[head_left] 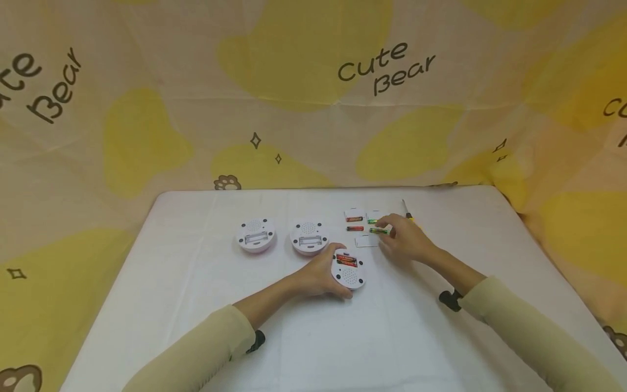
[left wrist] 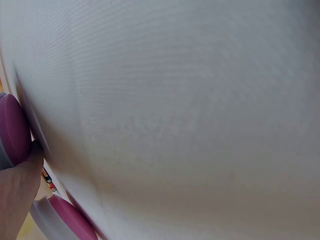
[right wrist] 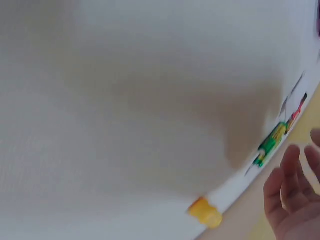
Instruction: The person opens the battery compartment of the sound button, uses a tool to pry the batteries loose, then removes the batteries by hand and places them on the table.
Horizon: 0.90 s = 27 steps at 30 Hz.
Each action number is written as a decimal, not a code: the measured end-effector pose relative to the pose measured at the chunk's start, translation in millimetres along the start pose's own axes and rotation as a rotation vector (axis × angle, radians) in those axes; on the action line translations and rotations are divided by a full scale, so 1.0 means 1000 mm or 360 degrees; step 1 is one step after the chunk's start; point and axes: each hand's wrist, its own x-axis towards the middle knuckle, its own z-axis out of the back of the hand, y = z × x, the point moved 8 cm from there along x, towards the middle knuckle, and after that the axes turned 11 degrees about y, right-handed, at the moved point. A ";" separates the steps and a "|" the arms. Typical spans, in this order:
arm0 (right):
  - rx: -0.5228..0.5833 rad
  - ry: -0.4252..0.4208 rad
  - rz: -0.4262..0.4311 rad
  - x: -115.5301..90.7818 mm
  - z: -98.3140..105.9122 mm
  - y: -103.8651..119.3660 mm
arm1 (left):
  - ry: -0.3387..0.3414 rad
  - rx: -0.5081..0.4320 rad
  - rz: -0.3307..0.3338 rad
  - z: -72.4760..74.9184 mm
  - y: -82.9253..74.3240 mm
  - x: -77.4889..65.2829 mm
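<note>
My left hand (head_left: 318, 275) grips a round white device (head_left: 350, 280) by its edge, its back with speaker holes turned up. Red batteries (head_left: 346, 261) lie side by side in its compartment. In the left wrist view a pink side of the held device (left wrist: 16, 127) shows beside the thumb. My right hand (head_left: 405, 239) reaches over the loose batteries, its fingertips close to a green battery (head_left: 379, 231). Loosely bent fingers (right wrist: 290, 185) hold nothing in the right wrist view, where green batteries (right wrist: 270, 142) lie on the table just past them.
Two more such devices, one at left (head_left: 256, 237) and one nearer the middle (head_left: 308, 239), lie with bare battery compartments up. Red batteries (head_left: 355, 228) and white covers (head_left: 364, 241) lie near the right hand. Behind it is a screwdriver (head_left: 406, 209) with a yellow handle (right wrist: 205, 212).
</note>
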 end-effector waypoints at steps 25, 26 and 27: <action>-0.0310 -0.0028 -0.0452 -0.004 0.021 -0.062 | 0.0027 -0.0030 0.0022 -0.001 0.004 0.001; -0.0277 -0.0023 -0.0455 -0.004 0.021 -0.063 | 0.0027 -0.0031 0.0020 -0.001 0.003 0.001; -0.0235 -0.0021 -0.0459 -0.004 0.021 -0.065 | 0.0026 -0.0030 0.0019 0.000 0.003 0.001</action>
